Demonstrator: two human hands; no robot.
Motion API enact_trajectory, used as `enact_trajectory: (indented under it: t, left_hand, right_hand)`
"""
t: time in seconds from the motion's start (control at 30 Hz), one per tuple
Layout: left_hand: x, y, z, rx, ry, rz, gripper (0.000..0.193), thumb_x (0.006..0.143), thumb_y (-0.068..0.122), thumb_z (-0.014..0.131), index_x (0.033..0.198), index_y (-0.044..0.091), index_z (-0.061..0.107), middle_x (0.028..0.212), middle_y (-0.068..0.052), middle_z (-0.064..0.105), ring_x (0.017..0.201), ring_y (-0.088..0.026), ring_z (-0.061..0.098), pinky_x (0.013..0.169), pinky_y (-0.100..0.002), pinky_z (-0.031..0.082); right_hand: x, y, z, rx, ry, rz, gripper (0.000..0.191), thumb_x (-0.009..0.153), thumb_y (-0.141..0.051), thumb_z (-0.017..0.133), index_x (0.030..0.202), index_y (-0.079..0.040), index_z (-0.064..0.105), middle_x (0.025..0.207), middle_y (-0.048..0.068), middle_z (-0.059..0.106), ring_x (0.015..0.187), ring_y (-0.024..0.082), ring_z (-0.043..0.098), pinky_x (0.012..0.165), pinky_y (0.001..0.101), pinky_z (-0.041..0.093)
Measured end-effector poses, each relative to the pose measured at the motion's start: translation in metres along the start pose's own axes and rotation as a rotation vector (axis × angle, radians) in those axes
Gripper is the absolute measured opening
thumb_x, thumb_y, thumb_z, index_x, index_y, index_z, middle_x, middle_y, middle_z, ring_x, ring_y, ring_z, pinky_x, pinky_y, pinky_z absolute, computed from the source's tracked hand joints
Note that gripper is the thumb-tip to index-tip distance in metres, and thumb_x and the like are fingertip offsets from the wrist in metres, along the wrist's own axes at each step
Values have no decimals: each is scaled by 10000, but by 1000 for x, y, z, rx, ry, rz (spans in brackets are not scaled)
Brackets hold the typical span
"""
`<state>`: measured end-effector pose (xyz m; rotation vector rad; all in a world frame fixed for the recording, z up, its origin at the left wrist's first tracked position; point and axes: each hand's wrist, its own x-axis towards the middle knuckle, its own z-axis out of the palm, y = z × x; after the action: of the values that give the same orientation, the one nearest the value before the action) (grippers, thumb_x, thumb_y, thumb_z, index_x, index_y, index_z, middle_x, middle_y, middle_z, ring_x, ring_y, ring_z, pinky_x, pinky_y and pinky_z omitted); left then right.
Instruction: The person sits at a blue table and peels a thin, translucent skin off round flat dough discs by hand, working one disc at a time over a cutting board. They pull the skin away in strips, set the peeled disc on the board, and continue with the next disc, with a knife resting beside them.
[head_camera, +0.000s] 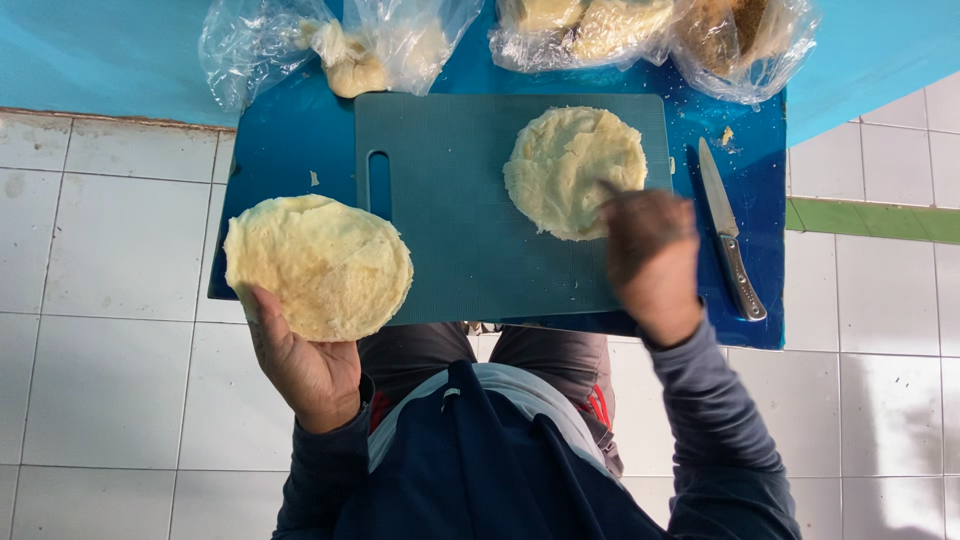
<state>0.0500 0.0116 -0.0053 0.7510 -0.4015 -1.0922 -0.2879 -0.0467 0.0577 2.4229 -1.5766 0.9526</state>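
Two dough rounds (318, 265) (575, 170), one knife (730, 242), two plastic bags (330, 45) (650, 35).

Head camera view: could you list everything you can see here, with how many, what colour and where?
Dough discs: two, pale yellow; one held up at the left, one lying on the cutting board.
Cutting board: one, dark teal, in the middle, on the blue mat.
Blue mat: one, under the board, over the tiled floor.
Knife: one, metal, on the mat to the right of the board.
Plastic bags: several, clear, along the top edge, holding pale and brownish lumps.
Floor tiles: many, white, all around.
Left hand: holds the left disc from below.
Right hand: on the near edge of the disc on the board.
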Motion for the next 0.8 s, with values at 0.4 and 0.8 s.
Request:
enact_trajectory:
  t: [0.4, 0.8]
  left_hand:
    - [-3, -1, 7, -13, -58, 16, 747, 1052, 465, 605, 1629, 125, 272, 1626, -159, 441, 1481, -364, 505, 1054, -558, 524]
    - [-7, -3, 14, 11, -41, -34, 758, 1048, 459, 599, 1634, 113, 264, 1618, -172, 445, 1468, -364, 513, 1070, -549, 537]
  right_hand:
    - [33, 55, 6, 106, -234, 181, 153, 958, -130, 772, 977, -13, 674, 878, 139, 646, 830, 260, 619, 704, 364, 506]
    - [27, 58, 5, 152, -211, 271, 144, 934, -103, 747, 937, -2, 645, 901, 129, 611, 804, 248, 592, 703, 366, 503]
